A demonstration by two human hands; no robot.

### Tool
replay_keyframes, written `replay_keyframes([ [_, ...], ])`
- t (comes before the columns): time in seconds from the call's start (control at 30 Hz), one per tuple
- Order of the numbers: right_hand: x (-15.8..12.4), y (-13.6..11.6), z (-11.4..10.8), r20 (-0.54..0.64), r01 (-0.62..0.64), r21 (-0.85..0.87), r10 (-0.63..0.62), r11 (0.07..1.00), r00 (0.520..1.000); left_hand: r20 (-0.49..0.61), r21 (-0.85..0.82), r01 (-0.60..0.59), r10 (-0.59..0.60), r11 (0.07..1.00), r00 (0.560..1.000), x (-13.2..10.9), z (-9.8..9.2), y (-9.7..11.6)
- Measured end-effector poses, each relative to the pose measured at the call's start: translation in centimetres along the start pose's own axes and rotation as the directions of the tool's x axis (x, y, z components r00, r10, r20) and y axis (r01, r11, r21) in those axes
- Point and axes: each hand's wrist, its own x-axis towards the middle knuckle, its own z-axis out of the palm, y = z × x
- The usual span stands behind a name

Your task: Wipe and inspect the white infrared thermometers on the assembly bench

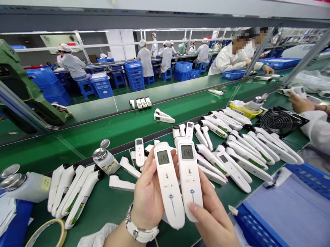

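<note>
Head | our left hand (147,203) wraps first thermometer (171,193) | right hand (216,218) clamps second thermometer (189,173) | we'd best leave displays (163,157) uncovered

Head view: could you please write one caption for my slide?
Left hand holding one white infrared thermometer, right hand another, both screens reading CA2, above a green workbench.
</note>
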Motion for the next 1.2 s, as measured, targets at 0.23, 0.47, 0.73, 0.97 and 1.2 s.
replay_keyframes([
  [0.23, -0.5, -0.7, 0.6, 0.039, -0.029, 0.011, 0.029, 1.0, 0.999, 0.206, -0.114, 0.286, -0.259, 0.951, 0.944, 0.5, -0.2, 0.1],
  [0.47, 0.3, -0.3, 0.1, -0.031, 0.092, -0.112, -0.096, 0.989, 0.995, 0.159, -0.237, 0.327, -0.295, 0.915, 0.942, 0.7, -0.7, 0.6],
  [0.73, 1.1, -0.2, -0.4, -0.08, 0.116, -0.105, -0.124, 0.988, 0.989, 0.142, -0.181, 0.159, -0.134, 0.97, 0.981, 0.3, -1.0, 0.4],
  [0.97, 0.8, 0.2, -0.5, -0.11, 0.077, -0.168, -0.096, 0.983, 0.989, 0.179, -0.177, 0.172, -0.14, 0.969, 0.974, 0.4, -1.0, 0.4],
  [1.2, 1.1, 0.7, -1.1, -0.088, 0.055, -0.197, -0.074, 0.979, 0.993, 0.108, -0.083, 0.068, -0.059, 0.994, 0.992, 0.3, -1.0, -0.2],
])
